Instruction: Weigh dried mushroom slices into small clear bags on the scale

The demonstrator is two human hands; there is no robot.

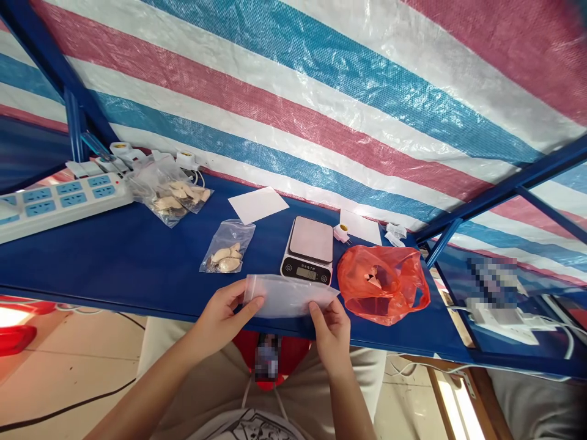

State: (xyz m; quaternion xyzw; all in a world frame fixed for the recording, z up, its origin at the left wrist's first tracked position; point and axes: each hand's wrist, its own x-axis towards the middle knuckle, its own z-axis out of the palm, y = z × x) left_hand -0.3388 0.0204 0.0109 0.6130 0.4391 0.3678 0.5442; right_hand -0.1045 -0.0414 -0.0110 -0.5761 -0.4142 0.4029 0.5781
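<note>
Between my hands, near the table's front edge, a flat translucent plastic bag [287, 297] is stretched sideways. My left hand [229, 308] pinches its left end, thumb on top. Its right end is gripped by my right hand [329, 321]. Just behind the bag stands a digital kitchen scale [312, 241] with a bare white platform and a lit display. To the left lies a clear zip bag [228, 247] holding several pale dried slices. A crumpled red plastic bag [383, 284] sits right of the scale, with a few pale pieces visible inside.
More bagged slices [177, 195] lie at the back left, beside a long white power strip [64, 198]. White paper [259, 205] and a small plug adapter [342, 232] rest behind the scale. Blue metal struts [443, 241] and a striped tarp [293, 91] bound the table.
</note>
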